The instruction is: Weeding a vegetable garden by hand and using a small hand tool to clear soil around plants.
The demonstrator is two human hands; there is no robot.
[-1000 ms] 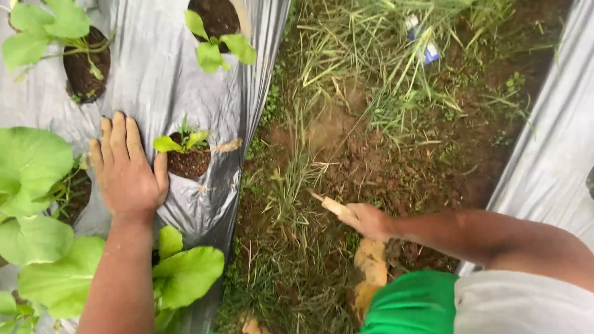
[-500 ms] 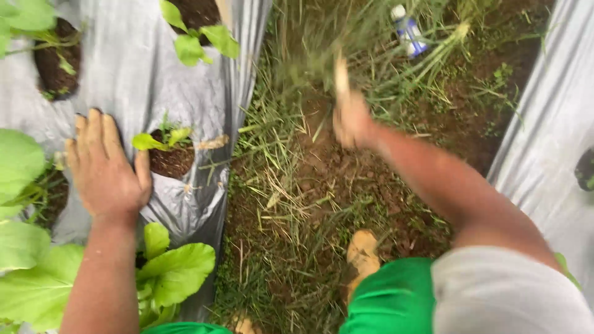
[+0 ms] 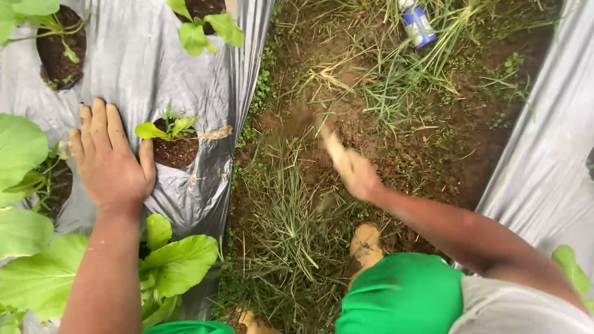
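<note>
Presently the right hand (image 3: 359, 175) is closed round a pale, stick-like handle (image 3: 334, 148) — motion blur hides the working end, low over the grass (image 3: 291, 241) and bare soil (image 3: 396, 142) of the furrow. Judged by its look, the handle is stiff and light; best gripped near its rear end. The left hand (image 3: 111, 161) lies flat, fingers spread wide, on the silver plastic mulch (image 3: 154, 55) — thin, creased, probably slippery and easily torn — just beside a planting hole holding a small seedling (image 3: 166, 128). Broad, soft green leaves (image 3: 25, 229) flank the wrist. A blue-and-white can (image 3: 418, 25) lies farther up the furrow.
</note>
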